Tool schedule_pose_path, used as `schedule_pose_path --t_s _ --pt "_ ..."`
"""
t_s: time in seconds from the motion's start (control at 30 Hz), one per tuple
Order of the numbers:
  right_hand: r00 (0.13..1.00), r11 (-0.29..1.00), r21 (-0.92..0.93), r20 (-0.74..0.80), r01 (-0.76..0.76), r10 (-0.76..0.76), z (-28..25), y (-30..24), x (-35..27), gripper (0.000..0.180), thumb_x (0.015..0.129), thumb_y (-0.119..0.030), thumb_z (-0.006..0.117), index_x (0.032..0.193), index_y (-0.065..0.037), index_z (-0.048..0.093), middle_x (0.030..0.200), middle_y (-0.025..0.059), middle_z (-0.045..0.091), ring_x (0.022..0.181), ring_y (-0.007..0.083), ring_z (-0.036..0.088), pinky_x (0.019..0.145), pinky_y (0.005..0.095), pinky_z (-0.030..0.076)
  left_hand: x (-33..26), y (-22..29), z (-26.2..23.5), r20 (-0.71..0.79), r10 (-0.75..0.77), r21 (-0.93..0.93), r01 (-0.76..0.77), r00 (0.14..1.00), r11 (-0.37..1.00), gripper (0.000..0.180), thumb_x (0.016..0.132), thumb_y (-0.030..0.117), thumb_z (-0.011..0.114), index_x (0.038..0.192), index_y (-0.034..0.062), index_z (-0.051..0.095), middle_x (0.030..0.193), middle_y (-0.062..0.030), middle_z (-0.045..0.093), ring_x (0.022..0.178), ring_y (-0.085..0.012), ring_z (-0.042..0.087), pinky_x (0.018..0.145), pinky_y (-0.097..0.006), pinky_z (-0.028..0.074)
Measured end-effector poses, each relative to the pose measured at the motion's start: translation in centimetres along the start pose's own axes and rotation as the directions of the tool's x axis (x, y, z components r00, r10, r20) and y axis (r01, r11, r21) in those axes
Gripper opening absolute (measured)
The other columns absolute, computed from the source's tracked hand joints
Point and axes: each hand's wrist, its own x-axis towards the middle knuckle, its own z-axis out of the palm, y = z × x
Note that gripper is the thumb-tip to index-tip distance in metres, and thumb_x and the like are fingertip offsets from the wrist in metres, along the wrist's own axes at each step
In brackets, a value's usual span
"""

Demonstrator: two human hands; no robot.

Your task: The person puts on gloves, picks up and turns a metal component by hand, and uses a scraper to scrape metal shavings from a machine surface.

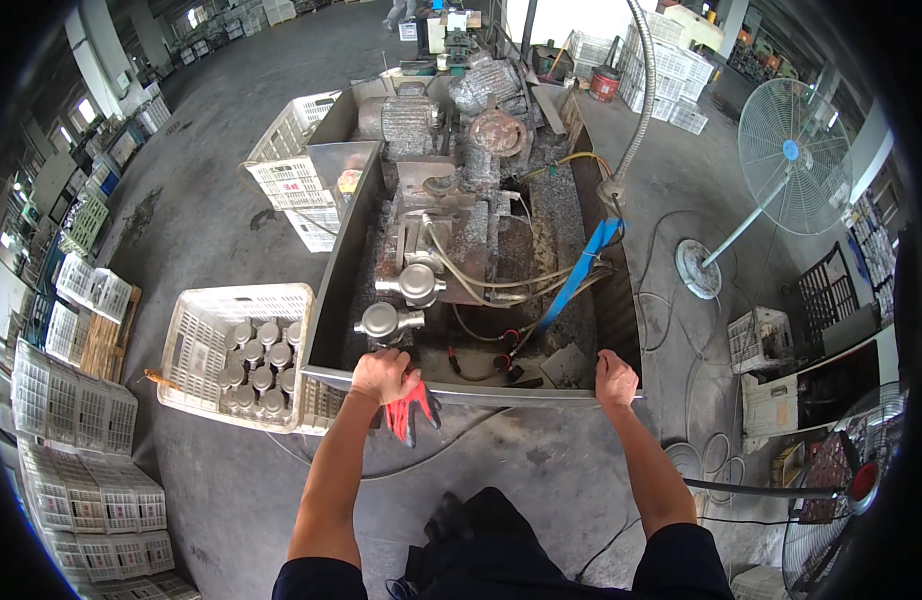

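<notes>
In front of me stands a long metal machine tub [481, 392] strewn with metal chips. My left hand [384, 376] is closed over its near rim, left of the middle. Red gloves with dark fingertips [411, 410] hang over the rim directly under that hand; whether its fingers also pinch them is hidden. My right hand [616, 379] is closed on the rim near the right corner. Two silvery metal parts with round caps and side stubs, a nearer one [381, 321] and a farther one [419, 285], sit inside the tub beyond my left hand.
A white plastic crate [169, 345] holding several similar metal parts stands left of the tub. Motors [401, 118], hoses and a blue strap [579, 270] occupy the tub. A pedestal fan [793, 150] stands at right. Cables [431, 460] cross the floor; crates [76, 400] are stacked at left.
</notes>
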Motion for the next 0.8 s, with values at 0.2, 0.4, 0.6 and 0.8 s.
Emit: schedule_pose_path --t_s 0.2,0.4,0.6,0.8 --pt "1.0 1.0 0.012 -0.008 0.017 -0.016 -0.1 0.0 0.1 0.022 0.098 -0.024 0.054 0.101 -0.011 0.071 0.093 0.0143 0.073 0.086 0.0389 0.069 0.076 0.0489 0.053 0.1 0.0 0.0 0.0 0.001 -0.007 -0.001 1.0 1.0 0.028 0.08 0.033 0.071 0.071 0.0095 0.059 0.07 -0.0088 0.062 0.065 -0.0287 0.067 0.057 -0.041 0.055" --pt "1.0 1.0 0.005 0.003 0.026 -0.026 0.1 0.4 0.0 0.022 0.098 -0.024 0.053 0.101 -0.011 0.071 0.093 0.014 0.073 0.087 0.0384 0.069 0.077 0.0485 0.053 0.1 0.0 0.2 -0.008 0.01 -0.002 -0.01 1.0 1.0 0.027 0.08 0.032 0.071 0.07 0.0097 0.058 0.069 -0.0088 0.062 0.065 -0.0285 0.067 0.058 -0.04 0.055" --pt "0.998 0.999 0.004 -0.038 0.041 -0.041 0.8 1.2 -0.1 0.019 0.092 -0.021 0.057 0.102 -0.012 0.071 0.095 0.0124 0.074 0.09 0.0365 0.069 0.078 0.0479 0.054 0.1 -0.1 0.4 -0.018 0.019 -0.007 -0.019 1.0 1.0 0.027 0.08 0.032 0.071 0.07 0.0101 0.058 0.069 -0.0084 0.061 0.064 -0.0285 0.066 0.057 -0.04 0.055" --pt "0.999 1.0 0.006 -0.031 0.025 -0.025 0.5 0.6 0.0 0.017 0.093 -0.021 0.058 0.099 -0.012 0.071 0.095 0.0121 0.073 0.089 0.0363 0.069 0.077 0.0478 0.054 0.2 0.0 0.3 -0.018 0.009 -0.004 -0.009 1.0 1.0 0.028 0.08 0.033 0.07 0.069 0.0105 0.058 0.068 -0.0082 0.06 0.063 -0.0284 0.066 0.056 -0.041 0.055"
